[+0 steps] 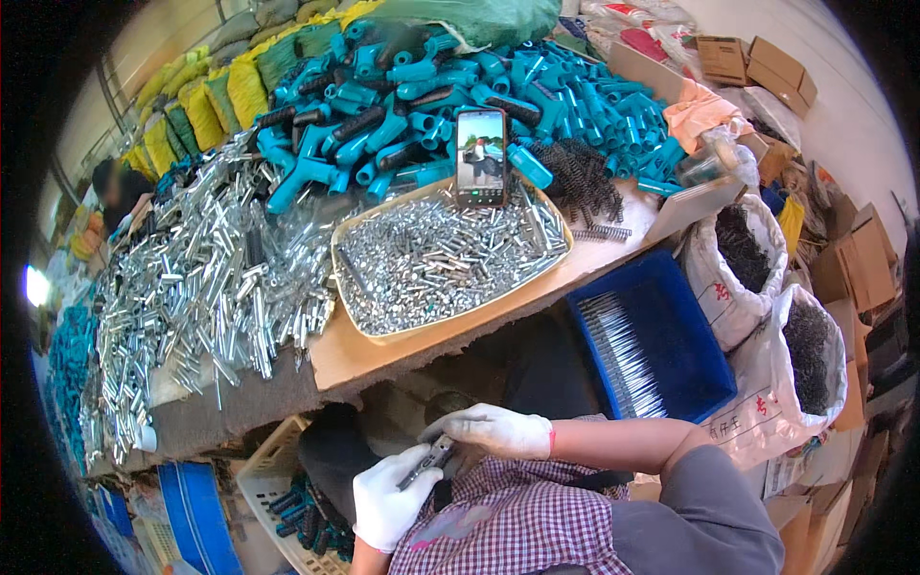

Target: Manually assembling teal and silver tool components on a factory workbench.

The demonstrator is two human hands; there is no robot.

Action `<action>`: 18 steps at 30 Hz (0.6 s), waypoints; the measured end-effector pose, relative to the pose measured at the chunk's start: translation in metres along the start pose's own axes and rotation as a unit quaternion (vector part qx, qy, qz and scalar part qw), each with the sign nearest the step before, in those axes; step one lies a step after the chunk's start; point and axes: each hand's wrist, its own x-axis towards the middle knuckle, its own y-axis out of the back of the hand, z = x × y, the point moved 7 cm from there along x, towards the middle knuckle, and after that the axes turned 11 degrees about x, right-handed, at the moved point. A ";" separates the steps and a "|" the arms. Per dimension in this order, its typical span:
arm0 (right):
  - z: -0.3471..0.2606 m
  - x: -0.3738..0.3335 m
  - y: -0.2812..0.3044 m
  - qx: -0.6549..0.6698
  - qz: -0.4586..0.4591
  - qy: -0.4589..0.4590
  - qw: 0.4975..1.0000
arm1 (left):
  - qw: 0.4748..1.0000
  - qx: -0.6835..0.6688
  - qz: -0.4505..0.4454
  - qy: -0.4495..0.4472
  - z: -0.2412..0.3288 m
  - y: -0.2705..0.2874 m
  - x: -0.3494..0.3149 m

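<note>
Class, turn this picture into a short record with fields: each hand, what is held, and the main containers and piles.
Left hand: white-gloved, holding a metal part
Right hand: white-gloved, at the part's upper end; grip unclear
Tray: cream, full of small metal pieces
Phone: upright at the tray's back, screen lit
Teal housings: heaped behind the tray
Blue bin: right of the tray, rods inside

One tray (381, 336); one phone (480, 158) at its far edge; one blue bin (676, 335) and two white sacks (717, 287) right of it; two gloved hands (391, 494) nearer than it; teal handles (388, 129) beyond it, uncountable.
</note>
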 end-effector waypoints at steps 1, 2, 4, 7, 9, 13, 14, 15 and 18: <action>-0.005 -0.002 0.000 -0.002 0.002 0.005 1.000 | 1.000 -0.018 -0.002 0.009 -0.003 -0.002 0.000; -0.011 -0.004 -0.003 -0.028 -0.001 -0.020 0.999 | 1.000 -0.017 -0.001 0.005 -0.003 -0.002 0.000; -0.026 -0.006 0.000 -0.056 -0.005 -0.044 0.997 | 0.999 -0.042 -0.013 0.027 -0.007 -0.004 0.000; -0.081 -0.005 0.007 -0.488 -0.025 0.111 0.865 | 0.996 -0.059 -0.013 0.061 -0.007 0.002 0.002; -0.142 -0.011 0.011 -0.545 0.061 0.161 0.820 | 0.993 -0.075 -0.009 0.087 -0.010 0.006 0.001; -0.258 -0.005 0.024 -0.643 0.212 0.303 0.670 | 0.991 -0.064 -0.017 0.116 -0.012 0.012 -0.001; -0.279 0.006 0.029 -0.699 0.224 0.354 0.580 | 0.989 -0.070 -0.028 0.130 -0.013 0.012 -0.001; -0.295 0.027 0.028 -0.705 0.222 0.365 0.566 | 0.988 -0.069 -0.025 0.135 -0.016 0.012 -0.002; -0.321 0.103 0.037 -0.861 0.207 0.276 0.373 | 0.991 -0.069 -0.020 0.112 -0.018 0.009 -0.003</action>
